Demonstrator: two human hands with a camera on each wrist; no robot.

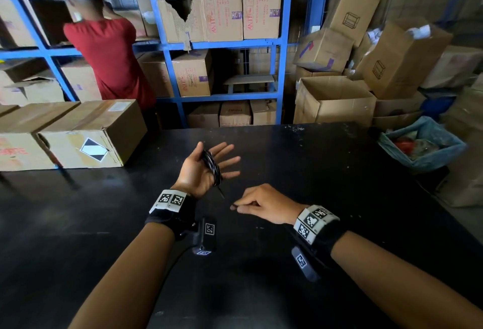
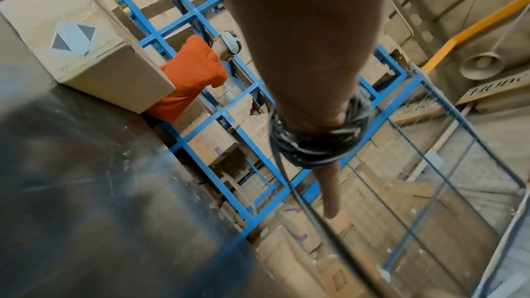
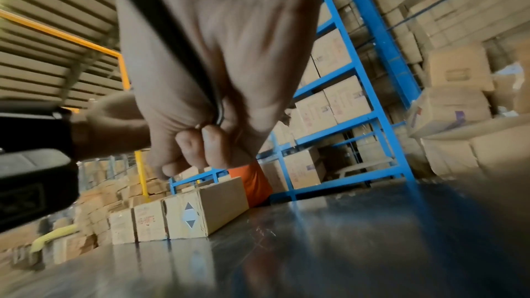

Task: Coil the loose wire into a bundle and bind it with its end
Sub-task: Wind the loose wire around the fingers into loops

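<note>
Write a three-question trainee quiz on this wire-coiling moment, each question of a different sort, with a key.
1. True or false: the wire coil is looped around the fingers of the left hand.
2. Multiple choice: what does the right hand do? A) lies flat on the table B) pinches the wire's free end C) lifts a box
3. Fill in: the hands work above a black ____.

Key: 1 true; 2 B; 3 table

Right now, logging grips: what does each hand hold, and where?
Left hand: wire coil looped around its straight fingers. Right hand pinches the wire's free end.
</note>
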